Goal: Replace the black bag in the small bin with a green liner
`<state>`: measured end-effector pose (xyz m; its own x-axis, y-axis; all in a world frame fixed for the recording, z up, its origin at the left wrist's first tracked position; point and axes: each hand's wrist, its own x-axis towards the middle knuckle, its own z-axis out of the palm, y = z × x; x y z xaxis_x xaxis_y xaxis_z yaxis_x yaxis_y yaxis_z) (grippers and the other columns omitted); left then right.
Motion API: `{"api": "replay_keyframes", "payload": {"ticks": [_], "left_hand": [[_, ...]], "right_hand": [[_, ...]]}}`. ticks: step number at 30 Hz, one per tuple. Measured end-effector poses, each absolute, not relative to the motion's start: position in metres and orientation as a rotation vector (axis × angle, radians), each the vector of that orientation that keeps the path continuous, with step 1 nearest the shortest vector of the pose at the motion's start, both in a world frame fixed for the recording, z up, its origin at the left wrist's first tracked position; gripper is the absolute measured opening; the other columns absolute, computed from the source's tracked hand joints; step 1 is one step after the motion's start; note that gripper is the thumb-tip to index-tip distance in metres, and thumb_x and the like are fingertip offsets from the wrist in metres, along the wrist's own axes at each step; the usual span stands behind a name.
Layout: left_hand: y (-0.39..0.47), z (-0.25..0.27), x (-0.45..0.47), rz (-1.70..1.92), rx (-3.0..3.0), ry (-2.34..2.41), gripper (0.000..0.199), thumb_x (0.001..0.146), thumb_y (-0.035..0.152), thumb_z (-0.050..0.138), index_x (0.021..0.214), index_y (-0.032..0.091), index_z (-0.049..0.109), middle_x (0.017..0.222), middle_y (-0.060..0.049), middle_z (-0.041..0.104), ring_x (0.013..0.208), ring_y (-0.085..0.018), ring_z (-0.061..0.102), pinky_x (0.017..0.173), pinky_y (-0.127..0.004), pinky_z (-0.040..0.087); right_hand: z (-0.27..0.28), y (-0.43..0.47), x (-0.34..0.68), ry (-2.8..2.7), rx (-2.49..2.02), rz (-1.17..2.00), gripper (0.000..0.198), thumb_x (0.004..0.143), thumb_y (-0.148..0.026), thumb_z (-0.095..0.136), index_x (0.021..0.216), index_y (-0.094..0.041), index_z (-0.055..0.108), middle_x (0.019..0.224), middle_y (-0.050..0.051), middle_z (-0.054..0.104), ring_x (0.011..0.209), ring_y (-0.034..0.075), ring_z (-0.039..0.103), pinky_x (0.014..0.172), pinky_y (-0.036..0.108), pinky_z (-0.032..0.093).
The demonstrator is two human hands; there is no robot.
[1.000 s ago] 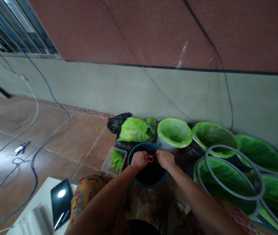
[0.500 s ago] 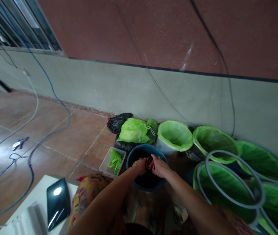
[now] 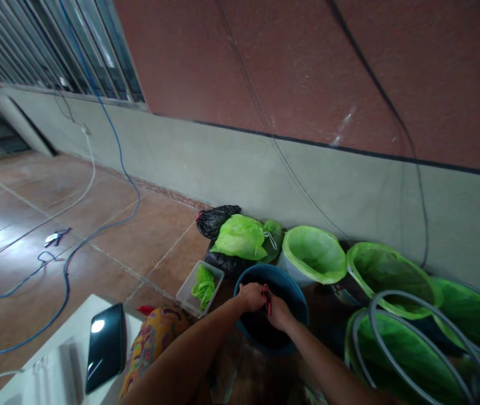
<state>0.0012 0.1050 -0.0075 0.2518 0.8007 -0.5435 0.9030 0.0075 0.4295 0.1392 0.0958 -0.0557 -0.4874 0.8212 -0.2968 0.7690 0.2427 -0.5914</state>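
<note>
Over the mouth of a blue bucket [image 3: 296, 292], my two hands meet. My left hand [image 3: 252, 296] is closed on a red drawstring [image 3: 267, 299], its fingers curled. From the other side my right hand [image 3: 279, 313] grips the same drawstring, fingers pressed together. The bucket's inside is dark, and I cannot make out what lies in it. Beside the bucket on the left is a clear plastic tray [image 3: 187, 288] with a crumpled green bag [image 3: 203, 287] in it.
Behind the bucket lie a black tied bag [image 3: 218, 220] and a filled green bag [image 3: 240, 239]. Green-lined bins [image 3: 315, 256] stand to the right, with a grey ring [image 3: 419, 343] over one. A phone [image 3: 105, 347] rests on a white surface at lower left. A blue cable [image 3: 66, 281] crosses the floor.
The view has swung left, so everything sits further right and lower. Between my hands the red drawstring has gone from spread loops to a narrower upright bunch.
</note>
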Motion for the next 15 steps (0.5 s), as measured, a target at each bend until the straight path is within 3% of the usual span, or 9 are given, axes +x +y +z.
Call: {"api": "replay_keyframes", "payload": {"ticks": [2,4,7,9,15], "left_hand": [[0.103,-0.002,0.0,-0.137,1.783,1.61,0.03,0.087,0.029,0.047,0.103,0.022,0.071,0.108,-0.01,0.071,0.106,-0.028,0.065,0.093,-0.041,0.051],[0.1,0.003,-0.003,0.003,1.793,1.794,0.031,0.086,0.026,0.048,0.109,0.02,0.067,0.114,-0.012,0.068,0.111,-0.028,0.062,0.097,-0.04,0.048],[0.097,0.002,-0.01,0.166,1.719,2.175,0.045,0.086,0.02,0.047,0.131,0.014,0.054,0.133,-0.019,0.056,0.126,-0.034,0.052,0.105,-0.046,0.042],[0.095,-0.005,-0.017,0.093,1.51,2.287,0.053,0.09,0.017,0.042,0.142,0.011,0.041,0.139,-0.024,0.05,0.127,-0.035,0.052,0.102,-0.048,0.044],[0.092,-0.038,-0.028,-0.061,1.222,2.115,0.034,0.098,0.017,0.029,0.122,0.008,0.052,0.116,-0.023,0.067,0.114,-0.027,0.065,0.093,-0.038,0.05]], "right_hand": [[-0.054,0.101,0.137,-2.405,-1.547,1.123,0.033,0.091,-0.019,0.045,0.117,-0.015,0.066,0.116,0.014,0.071,0.111,0.023,0.065,0.092,0.029,0.046],[-0.05,0.105,0.136,-2.399,-1.663,1.139,0.03,0.091,-0.017,0.043,0.104,-0.014,0.07,0.109,0.014,0.073,0.104,0.024,0.067,0.086,0.029,0.047],[-0.047,0.106,0.136,-2.4,-1.779,1.112,0.029,0.09,-0.014,0.043,0.099,-0.013,0.07,0.105,0.015,0.073,0.1,0.024,0.068,0.081,0.028,0.046],[-0.047,0.105,0.136,-2.436,-1.761,1.077,0.028,0.09,-0.012,0.043,0.099,-0.012,0.069,0.105,0.014,0.073,0.1,0.023,0.067,0.081,0.028,0.045],[-0.044,0.102,0.133,-2.507,-1.76,0.982,0.028,0.088,-0.006,0.041,0.097,-0.012,0.067,0.104,0.013,0.072,0.1,0.021,0.065,0.084,0.027,0.043]]}}
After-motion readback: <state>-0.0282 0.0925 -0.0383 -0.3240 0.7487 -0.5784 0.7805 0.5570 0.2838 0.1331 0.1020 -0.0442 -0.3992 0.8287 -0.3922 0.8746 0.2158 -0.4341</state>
